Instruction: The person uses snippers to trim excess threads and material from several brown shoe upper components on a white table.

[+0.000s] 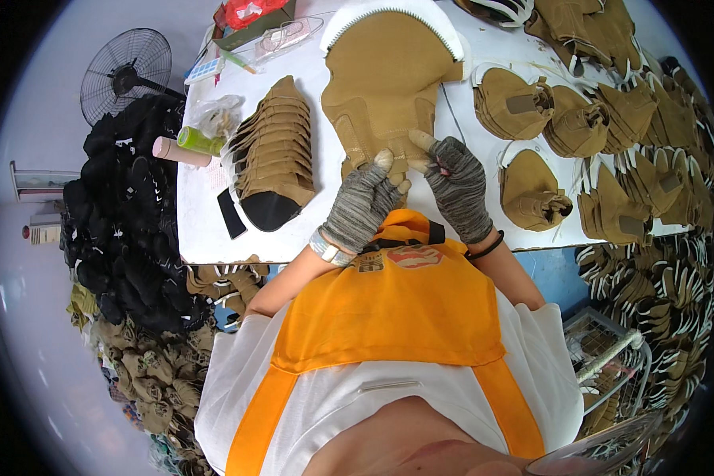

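Note:
A tan shoe upper (385, 75) lies flat in front of me, its far end edged with a white toothed strip. Both my hands wear grey striped gloves with bare fingertips, and they are at the upper's narrow near end. My left hand (362, 202) pinches this end between thumb and fingers. From the other side, my right hand (457, 186) grips the edge, fingers curled. The gloves partly hide the near end. Left of my hands is a row of nested tan upper pieces (276, 147) with black inner sides; a small black strip (232, 213) lies beside it.
Stacked tan shoe uppers (514, 103) fill the white table's (484, 24) right side. A pink bottle (181, 151), a green roll (200, 141) and a box (250, 22) stand left. Black shoe parts (127, 214) pile beside the table near a fan (125, 75); a wire crate (611, 361) sits lower right.

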The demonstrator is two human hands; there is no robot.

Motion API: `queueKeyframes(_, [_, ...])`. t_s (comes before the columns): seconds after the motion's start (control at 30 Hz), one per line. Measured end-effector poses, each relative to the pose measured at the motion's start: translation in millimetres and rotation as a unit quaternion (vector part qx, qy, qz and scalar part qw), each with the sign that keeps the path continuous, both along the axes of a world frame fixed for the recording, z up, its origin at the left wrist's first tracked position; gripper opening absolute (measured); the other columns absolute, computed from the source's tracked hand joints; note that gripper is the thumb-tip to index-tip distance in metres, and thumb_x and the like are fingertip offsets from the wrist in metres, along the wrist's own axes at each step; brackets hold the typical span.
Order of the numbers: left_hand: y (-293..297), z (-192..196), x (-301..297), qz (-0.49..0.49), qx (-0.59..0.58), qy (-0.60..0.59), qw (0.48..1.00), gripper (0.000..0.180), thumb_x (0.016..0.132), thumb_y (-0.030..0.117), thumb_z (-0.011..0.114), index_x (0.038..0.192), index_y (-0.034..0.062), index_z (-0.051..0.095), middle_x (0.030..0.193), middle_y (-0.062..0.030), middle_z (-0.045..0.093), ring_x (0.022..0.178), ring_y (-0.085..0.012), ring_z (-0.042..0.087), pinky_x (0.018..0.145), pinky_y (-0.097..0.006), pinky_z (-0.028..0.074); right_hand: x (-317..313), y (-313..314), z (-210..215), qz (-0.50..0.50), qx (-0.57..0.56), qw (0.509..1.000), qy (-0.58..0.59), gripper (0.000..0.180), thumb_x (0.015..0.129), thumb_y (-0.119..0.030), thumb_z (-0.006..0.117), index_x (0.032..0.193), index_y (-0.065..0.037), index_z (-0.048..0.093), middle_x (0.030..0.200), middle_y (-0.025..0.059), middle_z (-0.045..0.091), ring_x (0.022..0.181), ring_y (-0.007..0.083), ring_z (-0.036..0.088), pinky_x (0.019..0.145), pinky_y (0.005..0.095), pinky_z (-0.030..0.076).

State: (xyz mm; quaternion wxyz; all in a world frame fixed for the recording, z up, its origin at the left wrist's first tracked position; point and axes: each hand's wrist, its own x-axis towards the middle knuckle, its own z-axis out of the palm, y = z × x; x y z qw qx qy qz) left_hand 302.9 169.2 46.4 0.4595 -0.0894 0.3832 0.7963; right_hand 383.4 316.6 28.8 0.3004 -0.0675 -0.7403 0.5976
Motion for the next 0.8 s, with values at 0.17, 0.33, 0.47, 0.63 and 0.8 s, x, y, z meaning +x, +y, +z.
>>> queueKeyframes(0.17, [0.7,-26.7,-6.9,-0.126,0.101,0.125,0.979,0.063,0.083,0.046,0.064,0.125,0.0043,0.045,0.112,-0.0071,0.054,0.103,-0.0190,0.054,0.089,-0.031,0.047,-3.3,11.7,7.6,-0.057,-0.075,0.996,0.008,0.019,0.087,0.001,0.059,0.105,0.000,0.065,0.081,-0.0030,0.056,0.071,0.0051,0.047,0.071,0.0178,0.045])
queueKeyframes(0.33, [-3.9,-34.4,-27.8,0.038,0.049,0.014,0.998,0.069,0.083,0.055,0.059,0.131,0.0092,0.041,0.123,-0.0108,0.052,0.109,-0.0233,0.053,0.086,-0.037,0.049,1.2,24.6,21.5,-0.060,-0.200,0.977,0.050,0.024,0.090,-0.016,0.061,0.107,0.001,0.064,0.088,0.0020,0.065,0.075,0.0077,0.058,0.071,0.0223,0.049])
queueKeyframes(0.47, [-5.9,7.8,-30.2,-0.079,0.225,-0.034,0.970,0.072,0.088,0.058,0.046,0.138,0.0073,0.034,0.136,-0.0154,0.044,0.124,-0.0306,0.044,0.104,-0.045,0.038,9.6,29.6,36.1,-0.011,-0.238,0.971,-0.022,0.022,0.091,-0.018,0.061,0.101,0.001,0.064,0.083,0.0040,0.066,0.073,0.0094,0.060,0.068,0.0233,0.050])
queueKeyframes(0.63, [-6.4,0.6,-31.7,-0.088,0.182,-0.073,0.977,0.055,0.098,0.044,0.035,0.137,0.0053,0.036,0.136,-0.0171,0.043,0.125,-0.0309,0.043,0.105,-0.046,0.037,12.4,36.2,45.3,-0.008,-0.175,0.981,-0.086,0.018,0.088,-0.019,0.065,0.094,-0.002,0.067,0.079,0.0013,0.065,0.072,0.0069,0.057,0.067,0.0215,0.048])
queueKeyframes(0.8, [-5.8,-0.5,-29.4,-0.072,0.147,-0.053,0.985,0.055,0.097,0.042,0.038,0.136,0.0030,0.036,0.135,-0.0183,0.044,0.122,-0.0316,0.046,0.103,-0.045,0.039,3.3,28.7,52.4,-0.008,-0.209,0.977,-0.033,0.020,0.087,-0.021,0.066,0.094,-0.002,0.067,0.079,0.0007,0.064,0.073,0.0072,0.058,0.068,0.0218,0.049])
